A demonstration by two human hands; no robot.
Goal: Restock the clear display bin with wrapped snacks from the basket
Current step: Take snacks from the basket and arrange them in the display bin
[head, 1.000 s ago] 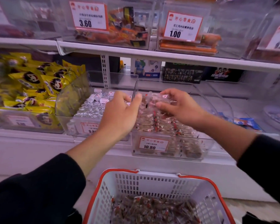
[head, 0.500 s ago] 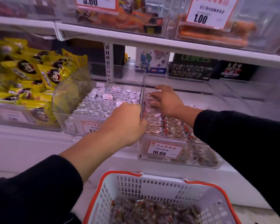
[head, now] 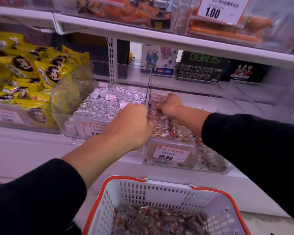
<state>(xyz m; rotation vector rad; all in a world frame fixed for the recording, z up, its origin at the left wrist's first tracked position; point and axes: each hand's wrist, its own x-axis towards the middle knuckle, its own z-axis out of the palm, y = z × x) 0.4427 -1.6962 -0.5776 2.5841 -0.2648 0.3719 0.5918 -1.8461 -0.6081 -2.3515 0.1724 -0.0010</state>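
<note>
Left hand (head: 132,126) grips the bin (head: 190,165) wall; right hand (head: 170,105) clutches wrapped snacks (head: 175,128).

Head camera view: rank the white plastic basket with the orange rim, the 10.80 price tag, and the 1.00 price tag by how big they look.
1. White plastic basket with the orange rim, clearly largest, though it is also nearest the camera.
2 and 3. The 1.00 price tag and the 10.80 price tag look similar; the first is cut off at the frame's top, so no ranking.

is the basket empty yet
Not empty: wrapped snacks still cover the bottom of the basket, which sits below the clear bin.
</note>
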